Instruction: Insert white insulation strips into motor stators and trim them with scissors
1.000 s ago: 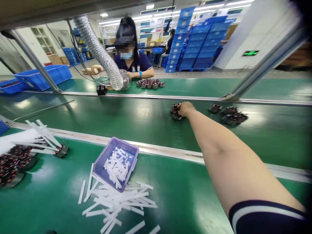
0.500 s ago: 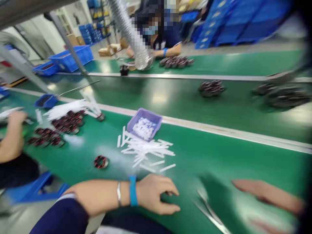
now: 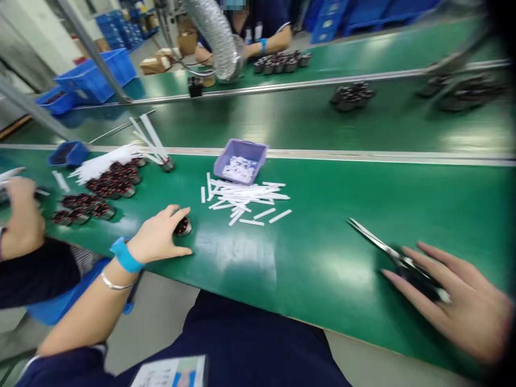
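The left hand (image 3: 159, 236), thumb and fingers wide apart, partly encircles a round black-and-red metal-sided component (image 3: 184, 227) on the green worktop (image 3: 298, 274); rightward, slim silver metal scissors (image 3: 387, 250) lie beneath the spread right hand (image 3: 455, 295), contact unclear.

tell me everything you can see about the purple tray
The purple tray is a roughly rectangular open box with raised walls and a rim, apparently plastic. It sits upright on the green worktop, by the pale rail; I can't tell whether they touch. Inside lies a heap of small white pieces. Longer white strips lie at its near edge, some seeming to touch it. Nobody touches it.
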The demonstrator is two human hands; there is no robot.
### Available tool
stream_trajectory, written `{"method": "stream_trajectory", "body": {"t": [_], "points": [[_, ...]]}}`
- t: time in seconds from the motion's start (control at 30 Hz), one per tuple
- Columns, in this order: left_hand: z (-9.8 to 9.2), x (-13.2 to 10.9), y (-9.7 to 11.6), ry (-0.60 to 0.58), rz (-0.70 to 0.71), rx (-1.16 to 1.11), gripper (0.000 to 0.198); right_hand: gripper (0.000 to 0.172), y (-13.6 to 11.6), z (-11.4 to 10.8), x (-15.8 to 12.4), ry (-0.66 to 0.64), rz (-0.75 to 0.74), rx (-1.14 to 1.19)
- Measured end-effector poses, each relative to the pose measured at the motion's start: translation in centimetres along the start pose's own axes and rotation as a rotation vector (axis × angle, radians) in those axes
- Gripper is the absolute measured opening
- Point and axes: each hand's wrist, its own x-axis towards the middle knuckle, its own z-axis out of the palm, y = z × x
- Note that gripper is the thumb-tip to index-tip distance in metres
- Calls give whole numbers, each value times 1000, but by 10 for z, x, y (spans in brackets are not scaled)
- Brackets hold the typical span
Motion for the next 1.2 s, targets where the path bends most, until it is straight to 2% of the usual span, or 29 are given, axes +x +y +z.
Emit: {"method": "stream_trajectory", "body": {"t": [0.03,0.1,0.2,0.27,0.37,0.43,0.53,0.6,0.67,0.77,0.87,1.0,1.1,1.2], "points": [[4,5,-11,-59,31,14,71,45,-3,-2,0,33,-15,-20],[9,12,-24,-79,85,-11,48,48,-10,-4,10,15,16,-33],[8,17,-26,-43,99,-299,42,47,-25,1,37,-7,116,-59],[3,23,-15,-63,61,-667,51,44,-43,10,55,-41,66,-27],[1,38,16,-100,35,-1242,62,35,-80,30,79,-162,-130,85],[8,51,38,-196,50,-1537,61,30,-103,45,94,-231,-186,123],[28,68,61,-383,79,-1793,58,17,-118,62,114,-264,-183,144],[43,74,64,-452,95,-1872,57,8,-117,67,122,-261,-194,170],[54,75,62,-489,103,-1901,57,9,-114,66,124,-265,-209,196],[62,73,57,-498,85,-1881,59,8,-119,51,118,-239,-127,353],[63,70,58,-453,34,-1849,61,9,-141,29,111,-209,-37,594],[66,69,65,-438,16,-1861,63,13,-170,22,108,-252,-185,731],[69,68,67,-479,30,-1887,65,13,-176,32,104,-187,-263,686],[74,66,69,-490,22,-1909,63,13,-175,38,101,-132,-271,668]]}}
